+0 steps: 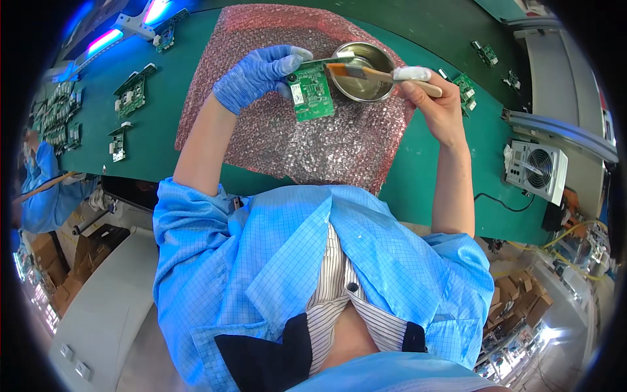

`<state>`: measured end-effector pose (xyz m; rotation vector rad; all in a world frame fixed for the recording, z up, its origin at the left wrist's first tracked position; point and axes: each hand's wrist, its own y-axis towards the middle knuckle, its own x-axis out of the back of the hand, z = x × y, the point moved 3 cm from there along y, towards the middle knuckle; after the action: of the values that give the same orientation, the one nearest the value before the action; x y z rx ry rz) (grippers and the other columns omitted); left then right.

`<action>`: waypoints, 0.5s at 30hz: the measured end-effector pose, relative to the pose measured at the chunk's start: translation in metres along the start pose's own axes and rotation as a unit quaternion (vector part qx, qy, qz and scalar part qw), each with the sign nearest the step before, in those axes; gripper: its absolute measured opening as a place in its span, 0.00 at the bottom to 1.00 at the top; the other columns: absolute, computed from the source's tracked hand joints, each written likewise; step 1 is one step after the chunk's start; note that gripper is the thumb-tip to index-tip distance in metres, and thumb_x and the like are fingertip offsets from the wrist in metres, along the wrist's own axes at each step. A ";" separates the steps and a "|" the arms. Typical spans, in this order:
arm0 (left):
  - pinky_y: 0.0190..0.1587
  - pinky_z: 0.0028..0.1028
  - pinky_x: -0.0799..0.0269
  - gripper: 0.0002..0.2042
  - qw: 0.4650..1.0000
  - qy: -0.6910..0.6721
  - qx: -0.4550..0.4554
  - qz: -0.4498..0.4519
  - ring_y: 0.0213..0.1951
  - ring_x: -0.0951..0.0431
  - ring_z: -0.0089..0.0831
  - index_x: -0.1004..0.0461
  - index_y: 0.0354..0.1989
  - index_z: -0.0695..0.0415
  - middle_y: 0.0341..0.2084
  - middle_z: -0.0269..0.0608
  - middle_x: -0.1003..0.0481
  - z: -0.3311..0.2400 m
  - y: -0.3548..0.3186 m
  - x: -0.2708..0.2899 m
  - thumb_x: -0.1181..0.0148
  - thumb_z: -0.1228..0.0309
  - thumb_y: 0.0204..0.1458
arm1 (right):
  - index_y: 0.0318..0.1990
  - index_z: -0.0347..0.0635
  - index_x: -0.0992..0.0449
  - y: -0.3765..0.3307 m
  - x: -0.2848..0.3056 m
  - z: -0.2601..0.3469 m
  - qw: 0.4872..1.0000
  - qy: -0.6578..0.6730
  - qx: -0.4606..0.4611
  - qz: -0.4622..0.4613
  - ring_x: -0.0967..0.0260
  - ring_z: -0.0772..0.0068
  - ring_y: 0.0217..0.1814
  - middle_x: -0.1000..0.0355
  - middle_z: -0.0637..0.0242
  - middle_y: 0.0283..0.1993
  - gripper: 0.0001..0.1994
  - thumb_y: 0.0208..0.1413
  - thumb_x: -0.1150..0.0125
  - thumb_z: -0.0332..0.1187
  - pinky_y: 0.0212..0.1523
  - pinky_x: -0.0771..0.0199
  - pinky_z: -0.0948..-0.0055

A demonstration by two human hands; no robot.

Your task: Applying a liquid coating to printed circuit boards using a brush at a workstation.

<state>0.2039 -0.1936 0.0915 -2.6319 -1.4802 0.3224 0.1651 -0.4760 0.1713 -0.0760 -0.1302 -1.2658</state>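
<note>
One circuit board (pixel 315 95) is pinched in left grip (pixel 260 73), seemingly steadied for the brush (pixel 377 75) clasped in right grip (pixel 440 106)

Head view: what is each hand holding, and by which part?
The left hand holds the green circuit board by its upper left edge; the right hand holds the brush by its wooden handle.

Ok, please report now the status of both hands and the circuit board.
Gloved left hand holding circuit board. Right hand holding brush, tip at board's upper right. Metal bowl beneath brush; nothing seen blocking brush from board.
</note>
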 end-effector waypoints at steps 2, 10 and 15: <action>0.30 0.20 0.26 0.28 1.000 -0.003 0.028 0.006 0.33 0.24 0.21 0.28 0.49 0.57 0.34 0.35 0.24 0.001 0.002 0.000 0.40 0.47 0.46 | 0.42 0.40 0.22 0.004 -0.005 0.001 0.999 -0.001 0.003 0.033 0.38 0.87 0.29 0.28 0.74 0.31 0.11 0.53 0.38 0.32 0.28 0.38 0.84; 0.28 0.17 0.26 0.27 1.000 0.004 0.012 -0.001 0.30 0.24 0.20 0.26 0.46 0.56 0.33 0.35 0.24 -0.002 0.003 -0.009 0.38 0.47 0.44 | 0.41 0.39 0.23 0.011 -0.025 -0.003 0.996 -0.084 0.008 0.037 0.32 0.83 0.31 0.26 0.69 0.32 0.11 0.54 0.40 0.35 0.31 0.33 0.80; 0.27 0.15 0.27 0.24 0.999 -0.008 0.023 -0.045 0.28 0.24 0.19 0.25 0.44 0.57 0.32 0.36 0.23 -0.002 0.004 -0.010 0.37 0.52 0.45 | 0.39 0.40 0.25 0.000 -0.025 -0.008 0.993 -0.108 -0.044 -0.006 0.32 0.83 0.28 0.27 0.69 0.28 0.12 0.55 0.43 0.39 0.29 0.33 0.80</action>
<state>0.2031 -0.2046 0.0942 -2.5246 -1.5713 0.3648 0.1581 -0.4533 0.1598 -0.2892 -0.2623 -1.2723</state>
